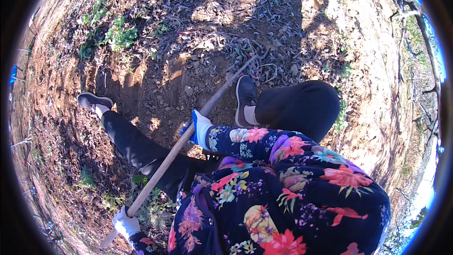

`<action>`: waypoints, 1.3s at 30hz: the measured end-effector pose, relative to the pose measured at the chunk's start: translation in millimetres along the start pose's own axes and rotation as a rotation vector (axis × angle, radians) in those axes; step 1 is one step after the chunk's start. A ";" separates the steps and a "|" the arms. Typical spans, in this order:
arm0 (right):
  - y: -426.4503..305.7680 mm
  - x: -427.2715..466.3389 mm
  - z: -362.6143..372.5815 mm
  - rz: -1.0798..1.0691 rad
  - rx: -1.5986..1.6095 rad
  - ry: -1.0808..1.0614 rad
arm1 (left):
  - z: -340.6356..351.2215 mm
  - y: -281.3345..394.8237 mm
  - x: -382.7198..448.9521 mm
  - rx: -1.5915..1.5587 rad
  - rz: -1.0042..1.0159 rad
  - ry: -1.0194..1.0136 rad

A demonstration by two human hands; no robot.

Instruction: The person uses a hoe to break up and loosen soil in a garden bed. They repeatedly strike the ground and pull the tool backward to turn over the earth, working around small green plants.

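A long wooden tool handle [165, 164] runs slantwise from the lower left up to the leaf litter near the top middle. My right hand [200, 129], in a white and blue glove, is closed around its middle. Lower down, near the butt end, my left hand [126, 222] grips it in a similar pale glove. The far end of the tool lies among dry leaves and stalks [263, 55], where its head is too hard to make out; it may be a hoe.
My dark shoes [95, 101] stand apart on brown soil, one [245, 95] close beside the handle. Green weeds [120, 34] grow at the upper left. Dry leaves cover much of the ground. Bare branches [426, 42] rise along the right edge.
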State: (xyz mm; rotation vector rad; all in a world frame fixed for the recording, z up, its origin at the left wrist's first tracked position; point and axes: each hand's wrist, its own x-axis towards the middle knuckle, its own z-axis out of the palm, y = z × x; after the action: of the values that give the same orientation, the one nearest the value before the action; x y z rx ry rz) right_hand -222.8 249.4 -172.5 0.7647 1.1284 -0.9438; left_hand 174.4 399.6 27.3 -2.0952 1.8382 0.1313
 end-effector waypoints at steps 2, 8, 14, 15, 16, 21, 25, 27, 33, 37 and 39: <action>42.5 -8.5 13.0 0.124 -0.180 -0.002 | 6.2 -18.3 -49.9 -0.029 -0.191 -0.128; 101.7 -38.8 44.3 0.234 -0.322 -0.129 | 6.7 -35.1 -143.2 0.224 -0.346 0.103; 83.3 -26.6 55.7 0.356 -0.288 -0.361 | -3.3 -29.4 -120.7 0.193 -0.414 0.220; 78.8 -25.5 52.8 0.343 -0.248 -0.351 | -5.1 -30.0 -112.4 0.121 -0.402 0.282; 73.2 -24.6 49.1 0.325 -0.232 -0.338 | -4.4 -29.3 -102.0 0.111 -0.385 0.254; 32.1 -9.5 -0.4 0.185 -0.143 -0.129 | 16.3 -13.9 -42.6 0.099 -0.197 0.169; -26.3 26.5 -35.4 -0.108 -0.111 0.034 | 38.4 33.8 20.1 0.035 -0.029 0.047; -64.7 39.0 -47.8 -0.135 0.039 0.029 | 43.4 66.5 47.9 -0.006 0.049 0.089; -169.4 12.3 -23.1 -0.415 0.146 -0.042 | 17.8 148.3 97.0 -0.070 0.187 0.100; -183.2 -0.1 29.2 -0.488 0.132 0.027 | -3.9 180.5 86.7 -0.102 0.159 0.001; -169.6 4.4 49.1 -0.448 0.076 0.073 | -11.5 186.6 69.3 -0.199 0.176 -0.008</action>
State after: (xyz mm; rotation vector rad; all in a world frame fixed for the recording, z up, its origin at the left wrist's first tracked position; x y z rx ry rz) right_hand -357.0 134.5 -170.2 0.6203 1.3651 -1.3470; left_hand 1.3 312.4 -19.4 -2.0509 2.0788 0.3799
